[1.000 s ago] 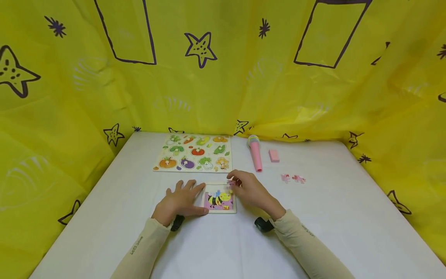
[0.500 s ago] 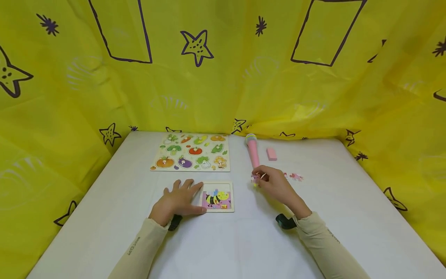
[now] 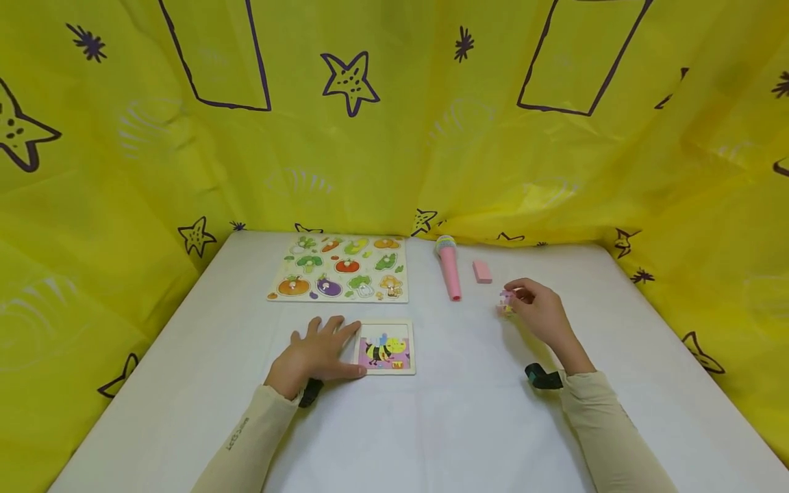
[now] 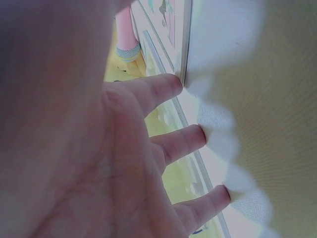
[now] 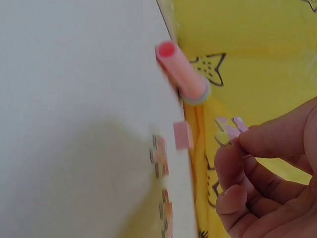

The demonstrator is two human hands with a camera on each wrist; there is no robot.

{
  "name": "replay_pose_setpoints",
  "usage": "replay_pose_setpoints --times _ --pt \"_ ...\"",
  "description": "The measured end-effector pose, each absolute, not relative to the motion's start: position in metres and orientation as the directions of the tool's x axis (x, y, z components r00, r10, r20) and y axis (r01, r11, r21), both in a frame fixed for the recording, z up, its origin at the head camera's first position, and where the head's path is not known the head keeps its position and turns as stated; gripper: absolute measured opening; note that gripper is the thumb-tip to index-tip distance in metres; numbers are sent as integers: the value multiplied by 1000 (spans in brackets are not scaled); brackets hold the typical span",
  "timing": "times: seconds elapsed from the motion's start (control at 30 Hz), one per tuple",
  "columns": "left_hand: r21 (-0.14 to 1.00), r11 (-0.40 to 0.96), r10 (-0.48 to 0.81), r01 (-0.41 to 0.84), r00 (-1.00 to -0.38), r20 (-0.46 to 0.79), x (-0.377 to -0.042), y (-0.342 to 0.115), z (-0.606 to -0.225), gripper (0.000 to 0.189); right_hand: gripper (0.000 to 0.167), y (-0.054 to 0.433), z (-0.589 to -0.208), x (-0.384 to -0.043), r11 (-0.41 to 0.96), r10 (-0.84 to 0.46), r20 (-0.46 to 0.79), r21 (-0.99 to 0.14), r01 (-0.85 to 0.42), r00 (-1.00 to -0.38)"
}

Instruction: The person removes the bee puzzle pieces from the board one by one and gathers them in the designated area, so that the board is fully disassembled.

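My left hand (image 3: 316, 356) lies spread on the table, its thumb and index finger touching the left edge of a small framed jigsaw puzzle (image 3: 412, 352). A bee picture fills most of that frame, while a white strip shows along its top. Between thumb and index finger, my right hand (image 3: 542, 315) pinches a pink and yellow jigsaw piece (image 5: 228, 131), held above the table. Beyond it in the right wrist view lie two loose pieces, an upper jigsaw piece (image 5: 159, 156) and a lower jigsaw piece (image 5: 167, 214). The right hand mostly hides them in the head view.
A vegetable peg puzzle board (image 3: 337, 269) lies behind the bee puzzle. To its right are a pink toy microphone (image 3: 451, 270) and a pink block (image 3: 482, 272). A yellow curtain (image 3: 394, 157) with drawn stars borders the white table (image 3: 456, 424) at the back and sides.
My right hand has moved right, from the bee puzzle's upper right corner to the loose pieces, still pinching its piece. The left hand stays on the puzzle frame.
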State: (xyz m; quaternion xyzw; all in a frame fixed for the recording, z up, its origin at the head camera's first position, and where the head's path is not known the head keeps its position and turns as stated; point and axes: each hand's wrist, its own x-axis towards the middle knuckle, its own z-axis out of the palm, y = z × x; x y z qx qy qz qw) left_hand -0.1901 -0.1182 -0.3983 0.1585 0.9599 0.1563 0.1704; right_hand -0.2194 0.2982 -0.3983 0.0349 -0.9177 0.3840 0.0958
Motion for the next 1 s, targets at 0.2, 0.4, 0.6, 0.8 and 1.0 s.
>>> replay_pose_setpoints --times 0.2,0.4,0.6,0.8,1.0 --pt "353 901 356 250 -893 -276 -190 -118 -398 93 29 320 -399 -219 711 88 188 -700 -71 -978" --pt "351 901 360 256 -892 -274 -189 -117 -396 92 33 337 -403 -219 711 127 160 -703 -22 -979" --pt "351 900 363 259 -890 -276 -190 -117 -398 92 38 351 -406 -217 698 166 95 -714 49 -982" --pt "351 900 363 259 -890 -276 -191 -117 -399 93 39 362 -408 -216 678 209 20 -723 130 -978" --pt "355 899 362 255 -890 -277 -191 -118 -398 93 40 365 -409 -218 547 234 -78 -814 197 -969"
